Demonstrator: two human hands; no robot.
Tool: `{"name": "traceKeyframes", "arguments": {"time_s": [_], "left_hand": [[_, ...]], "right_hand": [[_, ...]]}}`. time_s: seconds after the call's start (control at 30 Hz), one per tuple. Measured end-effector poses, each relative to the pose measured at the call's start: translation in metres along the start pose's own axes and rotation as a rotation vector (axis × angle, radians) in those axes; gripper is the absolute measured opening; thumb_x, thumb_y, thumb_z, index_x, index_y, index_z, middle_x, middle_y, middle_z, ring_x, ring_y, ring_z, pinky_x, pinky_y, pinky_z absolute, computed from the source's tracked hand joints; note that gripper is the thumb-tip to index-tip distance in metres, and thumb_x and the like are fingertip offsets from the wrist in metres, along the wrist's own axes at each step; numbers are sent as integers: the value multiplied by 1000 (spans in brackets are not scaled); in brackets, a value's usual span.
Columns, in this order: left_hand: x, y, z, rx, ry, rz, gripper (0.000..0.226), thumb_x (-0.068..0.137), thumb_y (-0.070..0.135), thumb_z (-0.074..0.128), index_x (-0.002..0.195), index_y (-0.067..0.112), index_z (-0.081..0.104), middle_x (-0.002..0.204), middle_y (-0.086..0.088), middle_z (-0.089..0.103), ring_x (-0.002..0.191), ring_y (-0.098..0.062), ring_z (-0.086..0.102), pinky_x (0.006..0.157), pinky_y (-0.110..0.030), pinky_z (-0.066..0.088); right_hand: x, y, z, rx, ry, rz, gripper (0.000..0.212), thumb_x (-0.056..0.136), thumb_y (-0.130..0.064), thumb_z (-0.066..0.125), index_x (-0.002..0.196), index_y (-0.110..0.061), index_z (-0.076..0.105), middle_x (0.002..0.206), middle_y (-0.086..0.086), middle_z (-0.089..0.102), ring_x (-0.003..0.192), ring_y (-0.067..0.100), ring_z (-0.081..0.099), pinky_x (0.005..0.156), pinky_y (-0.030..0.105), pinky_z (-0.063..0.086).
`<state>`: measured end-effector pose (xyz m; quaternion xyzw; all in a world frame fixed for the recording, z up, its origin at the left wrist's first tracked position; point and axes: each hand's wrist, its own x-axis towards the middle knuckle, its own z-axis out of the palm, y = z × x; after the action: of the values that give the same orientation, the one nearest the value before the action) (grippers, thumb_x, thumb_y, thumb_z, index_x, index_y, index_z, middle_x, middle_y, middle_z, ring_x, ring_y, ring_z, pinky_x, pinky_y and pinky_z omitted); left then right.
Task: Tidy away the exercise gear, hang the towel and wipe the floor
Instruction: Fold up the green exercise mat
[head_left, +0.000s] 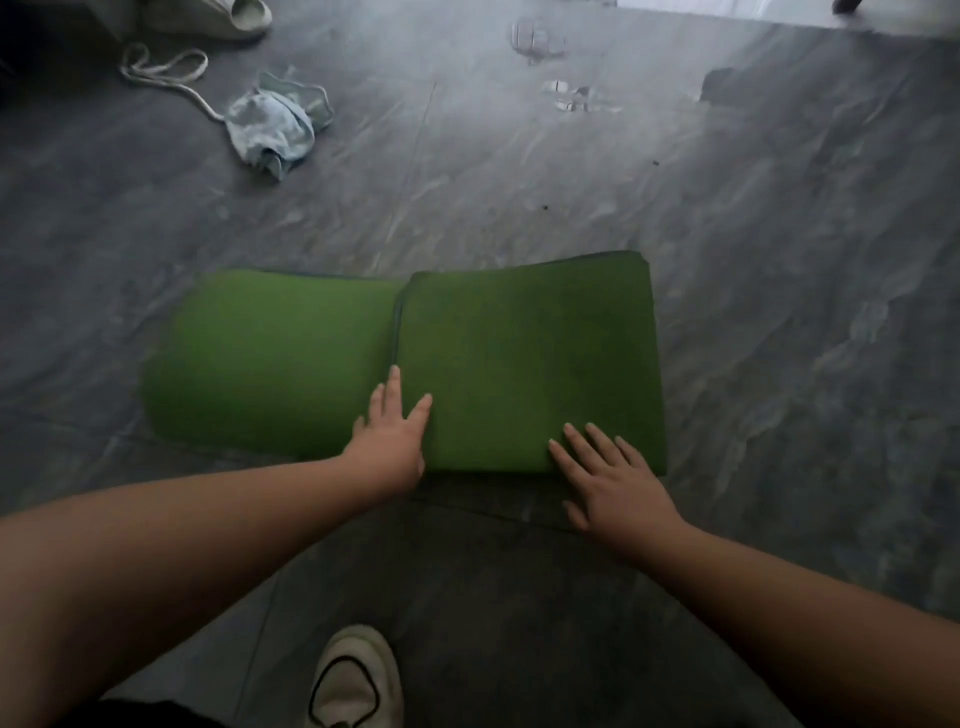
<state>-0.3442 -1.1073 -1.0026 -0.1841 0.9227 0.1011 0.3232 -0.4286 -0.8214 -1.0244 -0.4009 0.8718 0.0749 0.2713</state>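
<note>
Green mat (415, 358) lies flat on the floor, partly folded: its right half is a doubled, thicker layer, its left half a single one. Crumpled pale-blue towel (278, 127) lies far left, with a white looped rope (166, 70) just beyond it.

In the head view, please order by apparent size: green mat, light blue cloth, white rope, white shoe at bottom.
1. green mat
2. white shoe, though nearness to the camera enlarges it
3. light blue cloth and white rope: alike, unranked
</note>
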Motion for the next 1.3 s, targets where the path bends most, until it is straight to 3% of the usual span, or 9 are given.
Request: {"name": "traceKeyframes", "arguments": {"time_s": [0.13, 0.3, 0.37, 0.53, 0.63, 0.83, 1.03, 1.13, 1.3], "left_hand": [[5, 17, -8, 209, -52, 222, 104, 83, 14, 58, 154, 36, -15, 158, -7, -36, 147, -34, -25, 116, -68, 3], [1, 20, 13, 274, -120, 273, 110, 87, 52, 61, 147, 40, -30, 153, -2, -42, 141, -35, -36, 105, -80, -7], [5, 11, 15, 293, -89, 247, 110, 91, 35, 62, 140, 49, -35, 148, -1, -48, 138, -36, -40, 102, -82, -6], [12, -7, 10, 309, -56, 270, 107, 92, 0, 46, 137, 49, -38, 153, -8, -43, 141, -45, -33, 114, -67, 18], [12, -12, 10, 375, 11, 338, 100, 94, 3, 45, 145, 41, -32, 150, -10, -44, 143, -39, -32, 116, -63, 18], [22, -23, 11, 451, 30, 402, 97, 95, 6, 39, 139, 45, -38, 150, -7, -42, 140, -37, -37, 117, -61, 10], [33, -30, 11, 318, -51, 417, 106, 88, -1, 41, 133, 56, -37, 150, -1, -41, 143, -32, -34, 118, -55, 22], [38, -32, 1, 64, -28, 286, 117, 81, 2, 64, 145, 56, -18, 150, 0, -47, 144, -27, -34, 121, -48, 19], [40, -38, -3, -430, -103, 123, 135, 64, 19, 92, 148, 58, -7, 151, 0, -47, 151, -33, 6, 117, -41, 31]], "right_hand": [[5, 8, -17, 73, 132, 42, 65, 83, -48, 49, 145, -32, 44, 159, 0, 36, 143, 26, 37, 103, 49, 38], [11, 30, -17, 94, 10, 186, 97, 84, -62, 56, 151, -45, -13, 161, -1, -31, 148, 35, -25, 113, 69, 1], [11, 31, -13, 85, -31, 165, 105, 85, -49, 61, 149, -46, -22, 158, -2, -36, 145, 36, -30, 114, 70, 6], [14, 42, -8, 63, 32, 152, 98, 90, -14, 51, 149, -51, -17, 165, -4, -19, 150, 33, -16, 117, 55, 25], [13, 44, -13, 76, 56, 175, 95, 87, -20, 55, 152, -50, -8, 166, -5, -12, 150, 33, -6, 105, 45, 41], [13, 41, -7, -20, 37, 164, 98, 87, -39, 57, 152, -44, -15, 166, -1, -13, 150, 35, -1, 96, 41, 44], [23, 39, -12, -17, -68, 138, 101, 87, -45, 57, 150, -44, -21, 164, -1, -22, 151, 35, -8, 102, 49, 42], [27, 39, -17, 34, -97, 140, 99, 87, -47, 59, 152, -45, -16, 165, -3, -19, 150, 35, -5, 104, 51, 42], [27, 43, -22, 224, 7, 162, 88, 80, -54, 65, 150, -50, 13, 163, -8, 1, 147, 27, 1, 108, 53, 38]]}}
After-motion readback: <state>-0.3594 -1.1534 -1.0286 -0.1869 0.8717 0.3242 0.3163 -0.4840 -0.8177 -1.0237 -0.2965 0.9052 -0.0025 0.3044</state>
